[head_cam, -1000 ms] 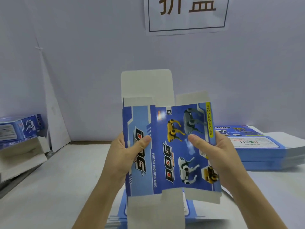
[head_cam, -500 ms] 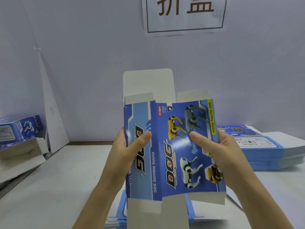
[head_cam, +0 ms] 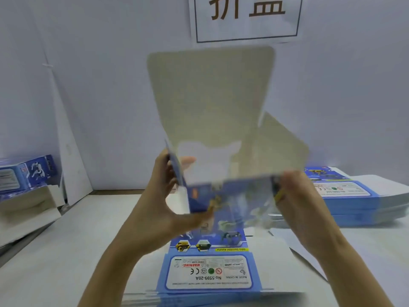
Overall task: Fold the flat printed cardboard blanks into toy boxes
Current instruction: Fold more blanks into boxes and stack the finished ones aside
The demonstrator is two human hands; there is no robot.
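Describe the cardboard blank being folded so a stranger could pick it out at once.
Under the white wall sign, above the table, the left hand and right hand hold one blank aloft. Unlike the flat blanks in the near stack beneath it and the far stack at the right, it is lifted and part-opened, its plain grey flap standing tall.

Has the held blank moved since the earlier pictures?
Yes. The blank has tipped and risen: its top flap now reaches nearly up to the wall sign, grey inside facing the camera.
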